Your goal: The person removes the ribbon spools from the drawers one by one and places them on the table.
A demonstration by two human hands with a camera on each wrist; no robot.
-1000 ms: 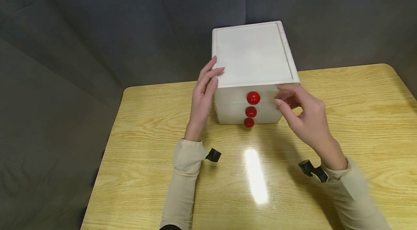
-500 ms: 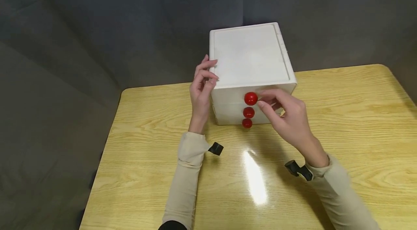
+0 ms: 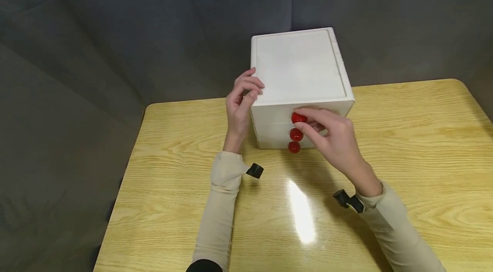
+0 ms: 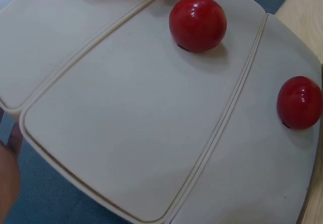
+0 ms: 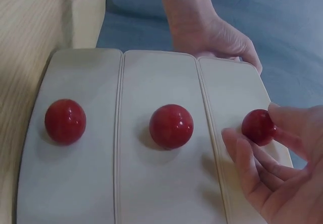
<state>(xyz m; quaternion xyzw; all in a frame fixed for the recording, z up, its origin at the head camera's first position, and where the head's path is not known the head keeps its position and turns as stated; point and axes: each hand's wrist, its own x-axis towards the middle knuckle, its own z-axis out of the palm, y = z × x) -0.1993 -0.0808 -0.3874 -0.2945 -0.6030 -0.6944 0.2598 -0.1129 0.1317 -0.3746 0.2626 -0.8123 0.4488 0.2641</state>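
A small white drawer cabinet [image 3: 298, 66] stands on the table, its three drawer fronts closed and each carrying a round red knob. My right hand [image 3: 335, 135] pinches the top knob [image 5: 256, 127] between thumb and fingers. Below it are the middle knob [image 5: 171, 126] and the bottom knob [image 5: 65, 122], both untouched. My left hand [image 3: 239, 107] rests against the cabinet's left side, with bent fingertips over its top edge. From the right wrist, that left hand [image 5: 214, 35] shows beside the top drawer.
The wooden table [image 3: 173, 186] extends on both sides of the cabinet and in front. Dark cloth [image 3: 185, 28] hangs close behind and to the left. Small black cameras [image 3: 255, 171] are strapped at both wrists.
My right hand has moved left from the cabinet's right front to the top knob and now pinches it. The left hand stays at the left edge, its fingers more bent.
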